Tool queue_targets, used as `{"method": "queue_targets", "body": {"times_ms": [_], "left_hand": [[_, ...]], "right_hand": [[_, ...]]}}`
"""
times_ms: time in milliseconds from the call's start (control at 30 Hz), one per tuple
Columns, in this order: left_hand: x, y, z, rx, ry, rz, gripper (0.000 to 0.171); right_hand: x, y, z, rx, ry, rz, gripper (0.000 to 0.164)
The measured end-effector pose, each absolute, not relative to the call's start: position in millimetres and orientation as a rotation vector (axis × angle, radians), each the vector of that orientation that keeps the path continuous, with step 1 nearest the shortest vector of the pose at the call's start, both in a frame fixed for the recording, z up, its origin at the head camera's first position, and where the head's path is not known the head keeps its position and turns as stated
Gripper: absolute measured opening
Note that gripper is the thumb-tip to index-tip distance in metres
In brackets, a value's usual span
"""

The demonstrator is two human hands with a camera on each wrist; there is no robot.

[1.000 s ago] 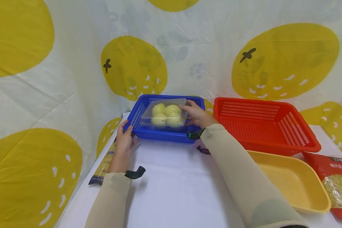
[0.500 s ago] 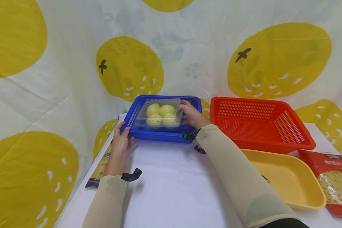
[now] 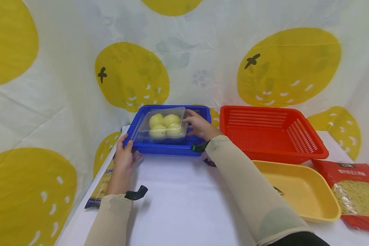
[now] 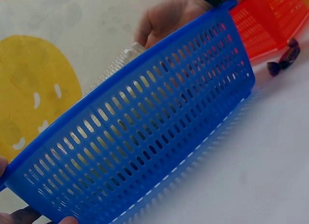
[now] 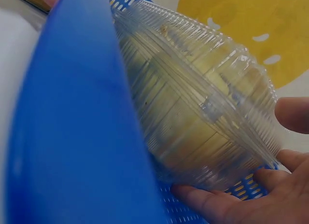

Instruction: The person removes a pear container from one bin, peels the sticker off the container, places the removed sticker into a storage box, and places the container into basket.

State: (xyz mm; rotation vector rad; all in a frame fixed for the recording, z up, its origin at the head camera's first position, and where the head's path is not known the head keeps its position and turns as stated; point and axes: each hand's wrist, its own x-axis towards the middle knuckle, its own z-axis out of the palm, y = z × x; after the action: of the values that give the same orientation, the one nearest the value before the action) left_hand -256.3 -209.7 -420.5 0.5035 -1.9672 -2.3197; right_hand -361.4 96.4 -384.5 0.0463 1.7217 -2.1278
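A clear plastic box of yellow-green round fruit point(image 3: 162, 124) lies inside the blue basket point(image 3: 169, 149), somewhat tilted. My right hand point(image 3: 200, 125) holds the box by its right end. In the right wrist view the fingers point(image 5: 207, 202) lie along the side of the box point(image 5: 193, 103) and the thumb is by its upper edge. My left hand point(image 3: 123, 158) grips the left front corner of the basket. In the left wrist view only its fingertips show around the basket's rim point(image 4: 111, 79). The basket wall hides the lower part of the box.
To the right stand a red basket point(image 3: 264, 155) and, before it, a yellow tub point(image 3: 304, 194) with a small dark item point(image 3: 278, 190) inside. A red bag of pasta point(image 3: 353, 194) lies far right. A yellow packet point(image 3: 101, 186) lies beside my left arm, a dark wrapped candy point(image 3: 209, 162) near the basket.
The whole head view has shifted so that everything sits further left. The box has settled slightly left within the blue basket. Both hands keep their places on the box and basket.
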Motion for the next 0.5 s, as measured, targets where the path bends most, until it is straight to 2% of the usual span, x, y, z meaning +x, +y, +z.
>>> {"method": "queue_targets", "body": {"times_ms": [500], "left_hand": [[-253.6,-208.9,-419.8,0.509,-2.027,-2.281,0.051]], "right_hand": [[-361.9,91.9,-389.5,0.114,1.772,-1.997,0.083]]}}
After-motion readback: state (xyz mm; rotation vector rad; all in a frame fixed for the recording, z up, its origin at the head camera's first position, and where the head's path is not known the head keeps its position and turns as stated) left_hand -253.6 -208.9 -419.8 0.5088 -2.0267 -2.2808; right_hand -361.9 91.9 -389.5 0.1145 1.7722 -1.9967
